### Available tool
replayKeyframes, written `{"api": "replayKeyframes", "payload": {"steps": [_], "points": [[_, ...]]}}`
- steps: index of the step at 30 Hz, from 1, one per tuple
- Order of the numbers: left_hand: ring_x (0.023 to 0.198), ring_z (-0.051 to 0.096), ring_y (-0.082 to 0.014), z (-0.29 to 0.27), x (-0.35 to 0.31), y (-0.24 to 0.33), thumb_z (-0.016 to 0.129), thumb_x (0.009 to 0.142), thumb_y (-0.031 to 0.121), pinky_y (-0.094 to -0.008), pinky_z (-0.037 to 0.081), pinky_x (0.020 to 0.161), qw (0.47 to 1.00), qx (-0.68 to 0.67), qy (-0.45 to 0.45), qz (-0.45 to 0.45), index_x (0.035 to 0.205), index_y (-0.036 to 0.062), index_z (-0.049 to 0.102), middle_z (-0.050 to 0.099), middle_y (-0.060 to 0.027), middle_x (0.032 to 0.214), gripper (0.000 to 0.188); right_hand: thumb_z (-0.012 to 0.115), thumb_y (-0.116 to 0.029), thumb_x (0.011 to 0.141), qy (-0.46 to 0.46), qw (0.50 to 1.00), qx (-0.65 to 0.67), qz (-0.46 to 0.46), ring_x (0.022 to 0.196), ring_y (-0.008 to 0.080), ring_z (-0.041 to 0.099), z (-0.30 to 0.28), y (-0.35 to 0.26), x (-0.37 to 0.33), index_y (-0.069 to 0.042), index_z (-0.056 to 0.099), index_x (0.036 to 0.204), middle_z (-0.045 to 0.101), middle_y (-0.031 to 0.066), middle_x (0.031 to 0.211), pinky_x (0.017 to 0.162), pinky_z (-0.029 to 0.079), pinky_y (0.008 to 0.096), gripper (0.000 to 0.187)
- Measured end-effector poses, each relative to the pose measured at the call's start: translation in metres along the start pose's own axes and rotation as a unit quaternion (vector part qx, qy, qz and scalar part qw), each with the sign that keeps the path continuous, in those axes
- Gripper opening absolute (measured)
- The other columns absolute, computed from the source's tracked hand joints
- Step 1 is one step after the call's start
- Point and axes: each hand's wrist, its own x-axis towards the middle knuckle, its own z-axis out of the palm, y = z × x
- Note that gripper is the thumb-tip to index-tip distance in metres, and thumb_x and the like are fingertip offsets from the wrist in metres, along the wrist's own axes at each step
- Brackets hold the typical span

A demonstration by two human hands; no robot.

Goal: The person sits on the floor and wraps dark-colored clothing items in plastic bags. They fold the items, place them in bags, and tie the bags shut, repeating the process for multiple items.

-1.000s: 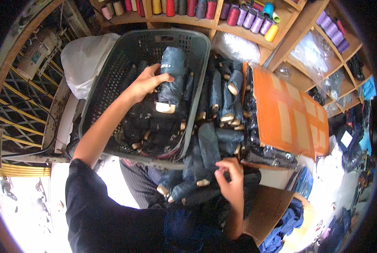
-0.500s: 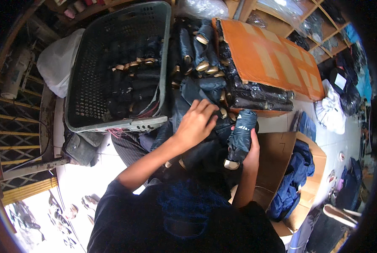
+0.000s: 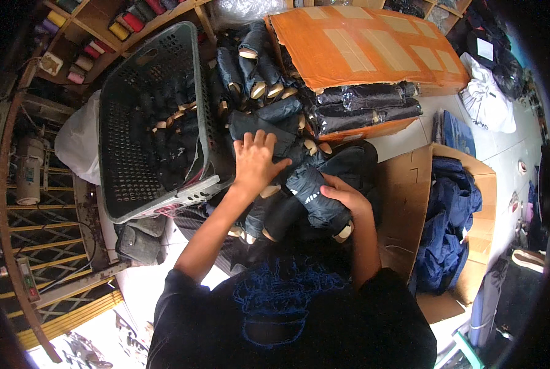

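Observation:
My right hand [image 3: 350, 198] is wrapped round the right side of a dark folded umbrella [image 3: 324, 212] with pale lettering and a gold-coloured end. It lies tilted over my lap, its gold end toward my body. To its left, my left hand [image 3: 255, 161] rests with spread fingers on a piece of dark cloth [image 3: 245, 125], palm down; what lies under the palm is hidden. Several more folded umbrellas [image 3: 279, 109] with gold-coloured ends are piled beyond and around my hands.
On the left stands a dark perforated basket [image 3: 204, 104] holding more umbrellas. A taped orange carton [image 3: 361, 49] with plastic-wrapped dark bundles [image 3: 373, 114] lies at the back. An opened cardboard box [image 3: 404, 197] at right contains navy cloth [image 3: 446, 215]. Thread spools [image 3: 133, 22] fill far-left shelves.
The whole view has shifted. My left hand has gone from curled fingers to spread ones, lying on the dark cloth. The held umbrella has tilted, its far end swinging left.

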Motion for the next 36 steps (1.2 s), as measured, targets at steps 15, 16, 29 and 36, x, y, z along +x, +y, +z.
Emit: {"api": "replayKeyframes", "payload": {"steps": [15, 16, 29, 36], "points": [[0.091, 0.054, -0.0284, 0.008, 0.002, -0.009, 0.069, 0.076, 0.02, -0.0415, 0.039, 0.078, 0.998, -0.027, -0.012, 0.064, 0.085, 0.0065, 0.06, 0.06, -0.0066, 0.089, 0.018, 0.066, -0.039, 0.085, -0.038, 0.999, -0.014, 0.034, 0.106, 0.0171, 0.057, -0.014, 0.005, -0.005, 0.006, 0.044, 0.133, 0.059, 0.0106, 0.12, 0.093, 0.043, 0.0287, 0.07], [0.092, 0.054, -0.0281, 0.01, 0.007, -0.004, 0.069, 0.076, 0.021, -0.0414, 0.039, 0.078, 0.997, -0.009, -0.008, 0.075, 0.086, 0.0065, 0.06, 0.06, -0.0063, 0.09, 0.02, 0.067, -0.041, 0.083, -0.045, 0.998, -0.013, 0.039, 0.105, 0.0171, 0.057, -0.01, 0.002, -0.003, 0.006, 0.045, 0.133, 0.06, 0.0105, 0.119, 0.092, 0.043, 0.0284, 0.072], [0.081, 0.057, -0.0292, -0.018, 0.007, -0.001, 0.067, 0.078, 0.006, -0.0391, 0.042, 0.075, 0.955, -0.272, -0.06, 0.106, 0.082, 0.0042, 0.06, 0.061, -0.0088, 0.081, 0.008, 0.065, -0.036, 0.086, -0.038, 0.998, -0.053, 0.016, 0.128, 0.026, 0.04, -0.014, 0.015, -0.006, 0.006, 0.023, 0.145, 0.041, 0.0179, 0.141, 0.107, 0.03, 0.0333, 0.084], [0.08, 0.058, -0.0299, -0.048, -0.018, 0.007, 0.067, 0.078, 0.001, -0.038, 0.043, 0.074, 0.938, -0.316, -0.065, 0.127, 0.083, 0.0014, 0.058, 0.06, -0.01, 0.081, 0.01, 0.066, -0.037, 0.085, -0.036, 0.981, -0.179, -0.066, 0.135, 0.0244, 0.029, 0.004, -0.002, 0.006, 0.0, 0.018, 0.148, 0.03, 0.017, 0.147, 0.111, 0.023, 0.0335, 0.087]]}}
